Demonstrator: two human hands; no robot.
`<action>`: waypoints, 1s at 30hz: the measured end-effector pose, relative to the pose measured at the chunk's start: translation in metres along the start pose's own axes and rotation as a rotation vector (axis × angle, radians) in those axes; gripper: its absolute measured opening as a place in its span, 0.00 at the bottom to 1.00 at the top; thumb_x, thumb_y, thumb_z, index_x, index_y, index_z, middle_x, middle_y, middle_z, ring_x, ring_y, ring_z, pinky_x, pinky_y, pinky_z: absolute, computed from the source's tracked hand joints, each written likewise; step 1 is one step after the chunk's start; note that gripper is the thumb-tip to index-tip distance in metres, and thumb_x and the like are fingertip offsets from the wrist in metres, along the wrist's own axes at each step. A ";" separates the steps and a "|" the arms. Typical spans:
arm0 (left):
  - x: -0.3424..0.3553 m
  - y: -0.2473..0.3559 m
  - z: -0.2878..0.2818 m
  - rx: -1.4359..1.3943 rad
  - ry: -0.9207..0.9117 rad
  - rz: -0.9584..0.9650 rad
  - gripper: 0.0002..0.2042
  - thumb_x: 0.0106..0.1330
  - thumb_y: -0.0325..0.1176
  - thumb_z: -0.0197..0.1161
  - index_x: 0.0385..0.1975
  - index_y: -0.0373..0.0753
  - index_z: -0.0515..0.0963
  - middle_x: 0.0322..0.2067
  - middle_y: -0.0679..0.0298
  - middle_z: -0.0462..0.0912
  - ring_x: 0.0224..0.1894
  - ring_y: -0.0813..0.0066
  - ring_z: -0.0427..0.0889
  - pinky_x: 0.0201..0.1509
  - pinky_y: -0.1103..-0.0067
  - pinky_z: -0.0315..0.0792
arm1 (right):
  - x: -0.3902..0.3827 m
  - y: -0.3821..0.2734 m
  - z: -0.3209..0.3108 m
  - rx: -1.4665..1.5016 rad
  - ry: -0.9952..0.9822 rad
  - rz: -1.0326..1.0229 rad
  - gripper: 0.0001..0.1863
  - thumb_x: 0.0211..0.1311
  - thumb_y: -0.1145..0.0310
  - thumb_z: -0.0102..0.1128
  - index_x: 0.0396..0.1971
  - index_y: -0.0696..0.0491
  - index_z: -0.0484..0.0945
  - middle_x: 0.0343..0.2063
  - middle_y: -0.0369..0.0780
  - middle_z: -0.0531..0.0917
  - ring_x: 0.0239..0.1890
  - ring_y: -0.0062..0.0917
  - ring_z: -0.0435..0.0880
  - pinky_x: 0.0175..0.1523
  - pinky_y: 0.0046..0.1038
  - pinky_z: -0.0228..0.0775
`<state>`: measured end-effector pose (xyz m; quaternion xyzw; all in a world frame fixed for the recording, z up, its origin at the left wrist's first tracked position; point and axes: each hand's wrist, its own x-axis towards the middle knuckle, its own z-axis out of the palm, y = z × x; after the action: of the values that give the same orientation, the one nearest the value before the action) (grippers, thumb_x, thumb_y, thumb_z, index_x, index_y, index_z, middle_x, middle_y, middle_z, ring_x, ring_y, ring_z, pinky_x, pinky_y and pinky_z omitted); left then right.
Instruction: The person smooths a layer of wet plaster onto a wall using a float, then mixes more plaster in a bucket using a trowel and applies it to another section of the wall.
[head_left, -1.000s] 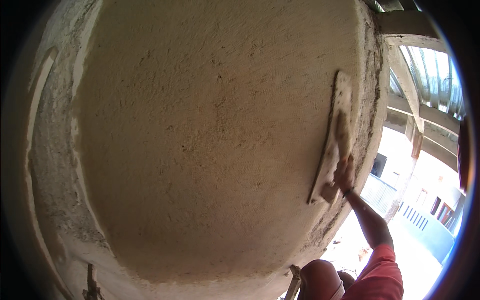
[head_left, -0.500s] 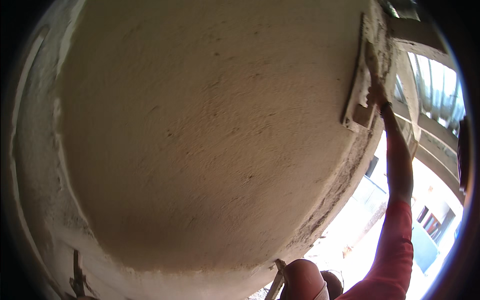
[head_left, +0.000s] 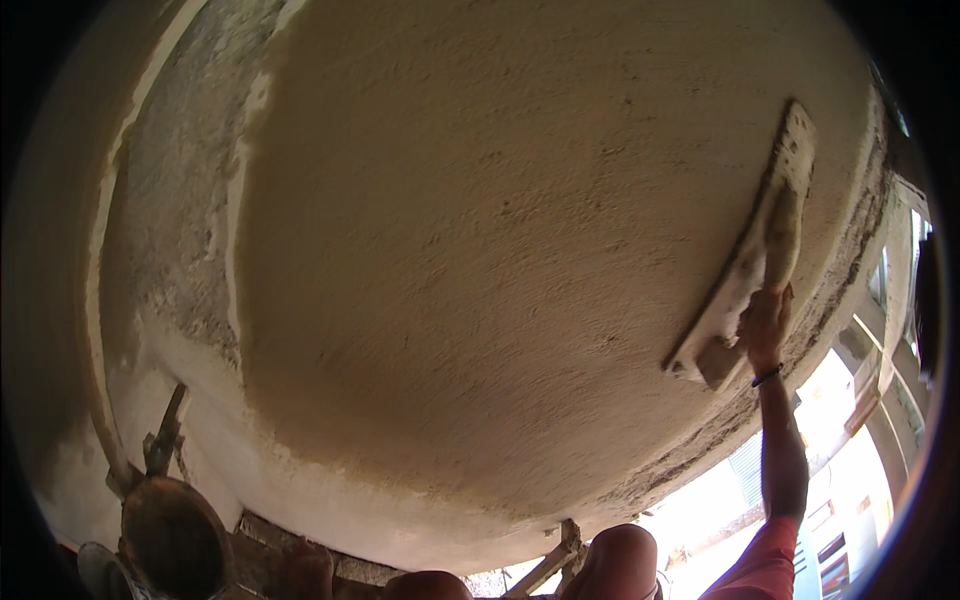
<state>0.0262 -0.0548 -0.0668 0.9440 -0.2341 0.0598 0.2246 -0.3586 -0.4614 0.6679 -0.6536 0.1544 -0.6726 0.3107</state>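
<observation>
Wall [head_left: 450, 260]: as the view has turned, a bucket [head_left: 178, 540] now shows at lower left.
Float [head_left: 750, 265]: it has moved inward from the rough border [head_left: 848, 255] and lies tilted on the wall's right side, so work is now inside that edge.
Right grip [head_left: 765, 325]: closed around the handle [head_left: 785, 235].
Left grip: out of view, cannot tell.

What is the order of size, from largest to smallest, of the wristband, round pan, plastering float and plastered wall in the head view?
1. plastered wall
2. plastering float
3. round pan
4. wristband
</observation>
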 end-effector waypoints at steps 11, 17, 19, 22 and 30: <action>0.001 0.021 -0.006 -0.011 -0.161 -0.106 0.20 0.59 0.43 0.60 0.48 0.39 0.74 0.44 0.54 0.80 0.50 0.53 0.74 0.54 0.59 0.69 | -0.144 0.102 0.172 -0.853 -0.487 -1.035 0.33 0.69 0.66 0.47 0.68 0.63 0.48 0.60 0.61 0.67 0.21 0.30 0.81 0.23 0.32 0.78; 0.000 0.014 0.001 -0.028 0.037 -0.074 0.14 0.54 0.41 0.60 0.37 0.41 0.74 0.32 0.56 0.77 0.42 0.53 0.74 0.67 0.50 0.56 | -0.204 0.108 0.115 -1.049 -0.572 -0.618 0.34 0.70 0.64 0.45 0.69 0.62 0.45 0.60 0.62 0.67 0.25 0.38 0.85 0.24 0.33 0.78; 0.000 0.011 0.006 -0.020 0.076 -0.059 0.15 0.53 0.41 0.61 0.37 0.42 0.74 0.31 0.56 0.77 0.42 0.53 0.74 0.66 0.51 0.57 | -0.180 0.100 0.130 -0.993 -0.447 -0.651 0.34 0.71 0.62 0.42 0.69 0.61 0.44 0.57 0.64 0.70 0.28 0.43 0.85 0.23 0.34 0.79; 0.003 -0.001 0.012 -0.012 0.132 -0.050 0.15 0.53 0.42 0.61 0.38 0.42 0.74 0.31 0.56 0.78 0.43 0.52 0.74 0.63 0.51 0.60 | -0.127 0.057 0.182 -0.880 -0.393 -0.564 0.32 0.73 0.60 0.39 0.69 0.60 0.44 0.51 0.66 0.73 0.34 0.49 0.86 0.26 0.38 0.81; 0.005 0.011 -0.010 -0.020 -0.117 -0.153 0.17 0.57 0.42 0.61 0.44 0.42 0.75 0.39 0.56 0.82 0.50 0.49 0.75 0.58 0.53 0.64 | -0.134 0.050 0.178 -1.024 -0.492 -0.369 0.32 0.71 0.63 0.44 0.68 0.62 0.49 0.57 0.64 0.68 0.39 0.52 0.85 0.40 0.41 0.82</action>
<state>0.0254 -0.0613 -0.0520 0.9587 -0.1746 -0.0150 0.2239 -0.1810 -0.3816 0.5498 -0.8729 0.2665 -0.3843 -0.1392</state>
